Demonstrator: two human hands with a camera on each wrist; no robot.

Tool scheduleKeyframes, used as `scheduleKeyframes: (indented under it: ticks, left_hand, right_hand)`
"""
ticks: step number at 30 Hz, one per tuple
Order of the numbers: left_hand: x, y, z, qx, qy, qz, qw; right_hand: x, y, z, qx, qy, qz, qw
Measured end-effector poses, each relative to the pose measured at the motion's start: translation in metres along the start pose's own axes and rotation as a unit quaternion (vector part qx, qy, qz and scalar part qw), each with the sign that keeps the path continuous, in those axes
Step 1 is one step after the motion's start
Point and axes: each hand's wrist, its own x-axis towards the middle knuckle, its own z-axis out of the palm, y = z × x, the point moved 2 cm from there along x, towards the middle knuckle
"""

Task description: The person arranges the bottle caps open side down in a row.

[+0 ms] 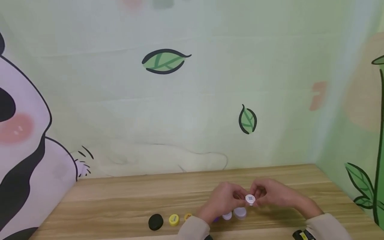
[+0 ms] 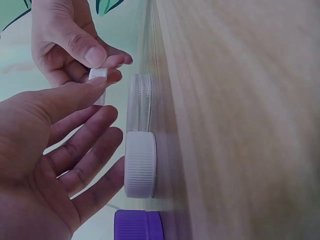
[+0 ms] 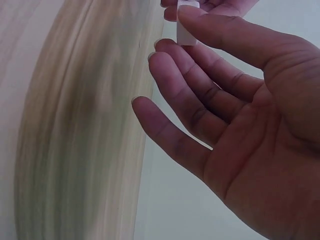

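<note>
A small white bottle cap (image 1: 250, 199), marked with a grey square on its face, is held up between both hands. My left hand (image 1: 223, 199) pinches its left side with thumb and fingers, while my right hand (image 1: 273, 193) pinches the right side. In the left wrist view, the left thumb lies along the cap (image 2: 98, 74), and the other left fingers spread below it. The right wrist view has the white cap (image 3: 187, 30) under the right thumb, its lower fingers loosely bent. Just beneath the hands stand a ribbed white cap (image 2: 140, 165) and a clear ribbed cap (image 2: 140, 102).
A row of caps runs leftward on the wooden table (image 1: 120, 196): a purple cap (image 2: 137, 225), partly behind the left hand in the head view, an orange-yellow cap (image 1: 187, 216), a yellow cap (image 1: 174, 220) and a black cap (image 1: 155, 222). A printed backdrop (image 1: 195, 126) rises behind.
</note>
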Motion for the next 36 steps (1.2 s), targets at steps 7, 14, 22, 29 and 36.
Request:
scheduleKeyframes:
  ticks: [7, 14, 22, 29, 36]
  left_hand:
    - [-0.001, 0.004, 0.005, 0.03, -0.017, -0.002, 0.9994]
    - [-0.002, 0.004, 0.009, 0.069, -0.032, -0.013, 0.997]
    - [-0.005, 0.006, 0.01, 0.135, -0.028, -0.03, 0.99]
    - [-0.006, 0.007, 0.015, 0.191, -0.026, -0.027, 0.9808]
    - [-0.002, 0.007, 0.015, 0.19, -0.037, -0.021, 0.9808]
  right_hand:
    - [-0.003, 0.006, 0.003, 0.007, -0.016, -0.003, 0.9998]
    - [-0.001, 0.008, 0.008, -0.007, -0.022, -0.003, 0.9997]
    - [0.004, 0.007, 0.011, -0.005, -0.041, 0.02, 0.9989]
    - [0.004, 0.01, 0.013, -0.01, -0.043, 0.023, 0.9987]
    - [-0.001, 0.014, 0.011, -0.013, -0.032, 0.012, 0.9994]
